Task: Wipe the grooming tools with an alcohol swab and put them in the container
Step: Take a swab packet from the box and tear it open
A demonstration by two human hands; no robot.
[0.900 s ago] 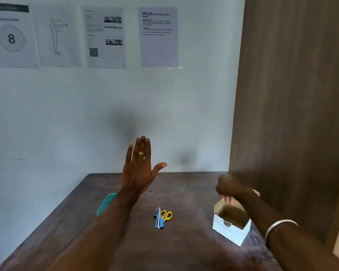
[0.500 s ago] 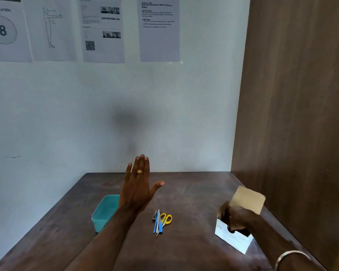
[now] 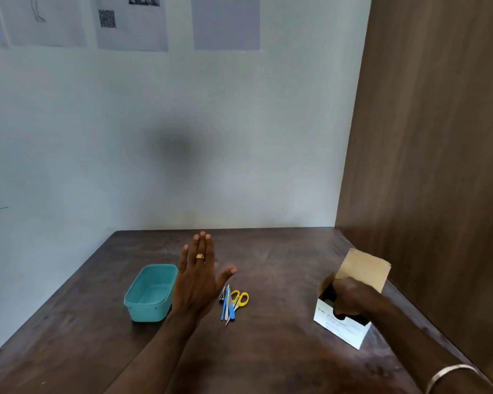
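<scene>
Two hands: left hand [image 3: 195,282] flat, empty; right hand [image 3: 350,301] in box [image 3: 339,327], grasp unseen. Risk: several swabs pulled, box tipping.

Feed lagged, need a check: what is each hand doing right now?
Left hand: open, fingers straight, holding nothing, raised over the table.
Right hand: reaching into the swab box; grip cannot be told.

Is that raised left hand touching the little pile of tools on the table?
Apart. In the head view the left hand is held flat with fingers straight, and bare table shows between its thumb side and the grooming tools lying beside it.
</scene>
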